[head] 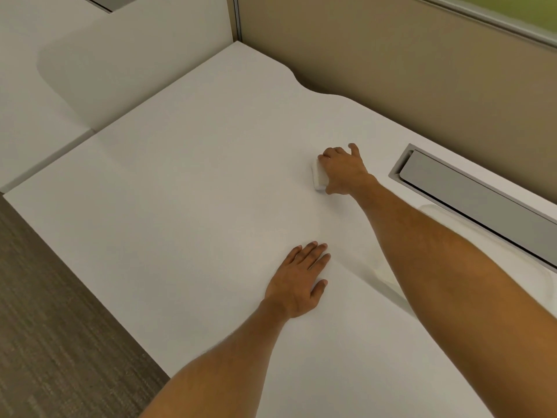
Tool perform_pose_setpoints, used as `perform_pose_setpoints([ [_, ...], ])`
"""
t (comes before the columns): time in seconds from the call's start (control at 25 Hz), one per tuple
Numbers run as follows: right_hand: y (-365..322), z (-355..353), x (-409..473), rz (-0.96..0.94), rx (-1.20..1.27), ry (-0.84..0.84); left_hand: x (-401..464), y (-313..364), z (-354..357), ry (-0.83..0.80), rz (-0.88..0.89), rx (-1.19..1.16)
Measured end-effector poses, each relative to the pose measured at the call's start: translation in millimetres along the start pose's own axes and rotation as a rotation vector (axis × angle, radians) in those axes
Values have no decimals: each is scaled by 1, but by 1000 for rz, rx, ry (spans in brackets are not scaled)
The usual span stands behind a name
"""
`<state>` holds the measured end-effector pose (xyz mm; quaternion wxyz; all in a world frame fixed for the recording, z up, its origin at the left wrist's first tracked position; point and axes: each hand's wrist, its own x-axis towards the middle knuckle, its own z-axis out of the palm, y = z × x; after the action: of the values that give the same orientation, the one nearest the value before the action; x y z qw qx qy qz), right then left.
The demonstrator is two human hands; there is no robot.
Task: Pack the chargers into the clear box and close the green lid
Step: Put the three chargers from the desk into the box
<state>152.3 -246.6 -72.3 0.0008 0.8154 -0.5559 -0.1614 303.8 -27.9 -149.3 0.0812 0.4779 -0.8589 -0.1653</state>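
A white block-shaped charger (319, 178) lies on the white desk (180, 206) toward the far right. My right hand (343, 170) is stretched out over it, fingers curled around its top and right side, gripping it while it rests on the surface. My left hand (301, 279) lies flat on the desk nearer to me, palm down, fingers together, holding nothing. A faint clear, pale shape (388, 276) shows under my right forearm; I cannot tell what it is. No green lid is in view.
A grey cable-tray flap (470, 200) is set into the desk at the right, beside a tan partition wall (391, 55). The desk's left edge (84, 279) drops to grey carpet (45, 327). Another white desk (60, 70) adjoins at the far left.
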Motion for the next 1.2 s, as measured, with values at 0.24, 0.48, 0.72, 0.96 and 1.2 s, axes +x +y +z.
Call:
perform_pose_setpoints([
  [0.24,7,-5,-24,45,27,72,-1,1,0,-4,-3,3],
  [0.48,24,-41,-65,167,151,266,0,1,0,23,14,0],
  [0.72,46,-61,-129,388,335,348,-1,0,2,54,27,5],
  [0.96,68,-52,-194,645,396,295,-1,-1,4,68,35,15],
  [1.2,70,-27,-237,831,473,78,-1,-1,4,72,40,25],
])
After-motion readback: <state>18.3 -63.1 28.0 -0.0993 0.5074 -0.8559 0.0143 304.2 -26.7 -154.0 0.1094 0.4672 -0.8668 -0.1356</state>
